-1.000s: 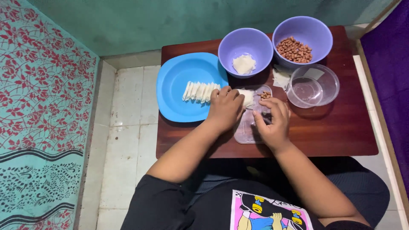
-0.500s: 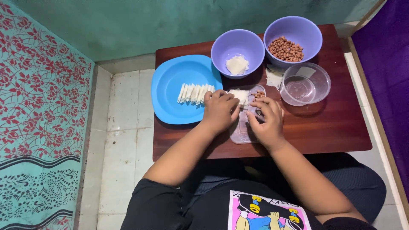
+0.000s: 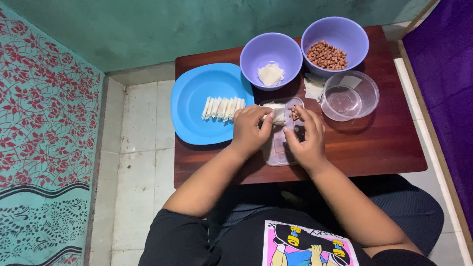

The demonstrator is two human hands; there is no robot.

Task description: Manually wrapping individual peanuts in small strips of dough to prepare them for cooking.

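My left hand (image 3: 250,129) and my right hand (image 3: 306,138) meet over a clear plastic lid (image 3: 277,150) on the small wooden table (image 3: 384,143). Between their fingertips I pinch a white wrapper sheet (image 3: 278,116) that is partly folded. A few peanuts (image 3: 295,112) lie on the lid right by my right fingers. On the blue plate (image 3: 194,111) to the left, several folded white wrappers (image 3: 220,107) lie in a row.
A purple bowl (image 3: 271,51) holds a stack of white wrapper sheets (image 3: 270,74). Another purple bowl (image 3: 335,34) holds peanuts (image 3: 326,55). A clear round container (image 3: 350,95) stands at the right, loose wrapper pieces (image 3: 312,88) beside it. White floor tiles lie left of the table.
Both hands have closed in on the wrapper and lifted its edge, folding it. The camera has shifted slightly, so everything sits a little further left.
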